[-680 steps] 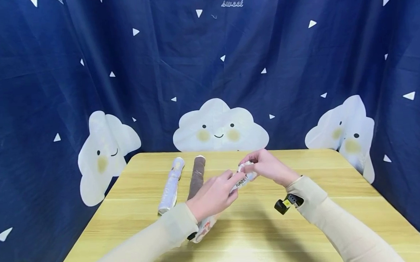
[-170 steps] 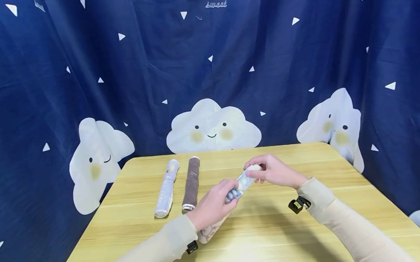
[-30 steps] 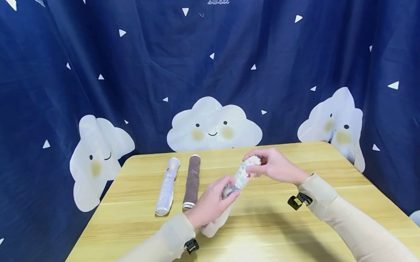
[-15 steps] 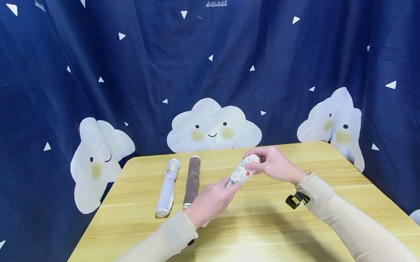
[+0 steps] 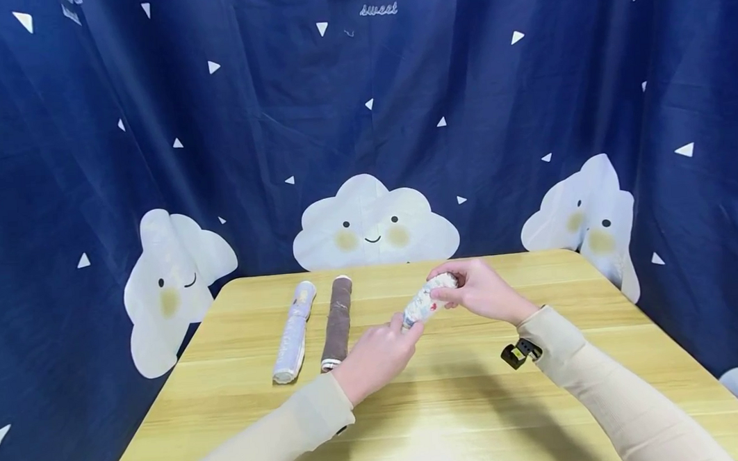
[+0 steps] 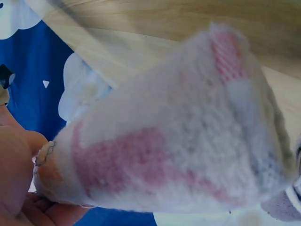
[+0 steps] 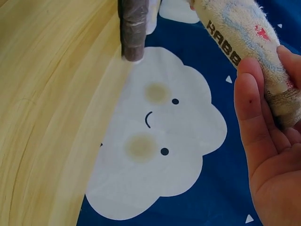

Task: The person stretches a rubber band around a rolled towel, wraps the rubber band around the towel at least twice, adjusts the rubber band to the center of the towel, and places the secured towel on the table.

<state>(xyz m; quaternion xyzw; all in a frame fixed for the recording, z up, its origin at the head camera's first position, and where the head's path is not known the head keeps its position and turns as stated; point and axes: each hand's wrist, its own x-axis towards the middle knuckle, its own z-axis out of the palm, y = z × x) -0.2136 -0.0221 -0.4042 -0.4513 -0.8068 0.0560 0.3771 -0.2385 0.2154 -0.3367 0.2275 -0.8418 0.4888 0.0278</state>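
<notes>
A towel (image 5: 420, 307) rolled into a tube is held slantwise above the table between both hands. It is white and fluffy, with blue and red print and black letters on its side in the right wrist view. My left hand (image 5: 380, 352) grips its nearer part, covering much of it in the head view. My right hand (image 5: 483, 291) pinches the far end between thumb and fingers. In the left wrist view the towel's near end (image 6: 188, 127), with pink patches, sticks out wide past the left hand.
Two more rolled towels, one lavender (image 5: 294, 335) and one brown (image 5: 338, 322), lie side by side on the left of the wooden table (image 5: 509, 404). A dark blue curtain (image 5: 362, 105) with clouds and triangles hangs behind the table and along both sides.
Over the last second the left hand has shifted its grip, and the towel's near end has gone out of sight behind it in the head view. The right hand keeps its hold on the far end.
</notes>
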